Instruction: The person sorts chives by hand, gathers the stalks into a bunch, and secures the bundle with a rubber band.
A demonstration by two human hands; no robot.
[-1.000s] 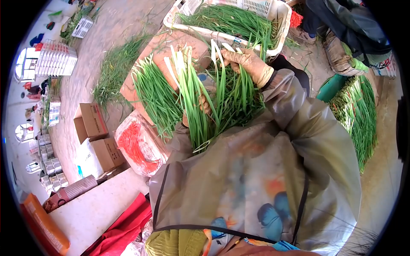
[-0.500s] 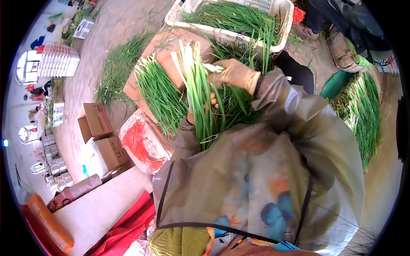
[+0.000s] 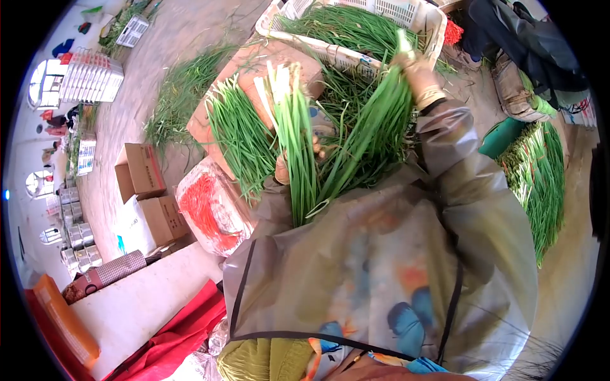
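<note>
Many slender green stalks (image 3: 298, 149) (white-ended)

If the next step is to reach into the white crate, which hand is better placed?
Probably the right hand: it appears close to the white crate, though it holds green stalks. The left hand is farther away, holding an upright-looking bundle.

A board (image 3: 251, 93) bears green stalks (image 3: 240, 141); loose greens (image 3: 183, 96) litter the floor (image 3: 141, 113).
</note>
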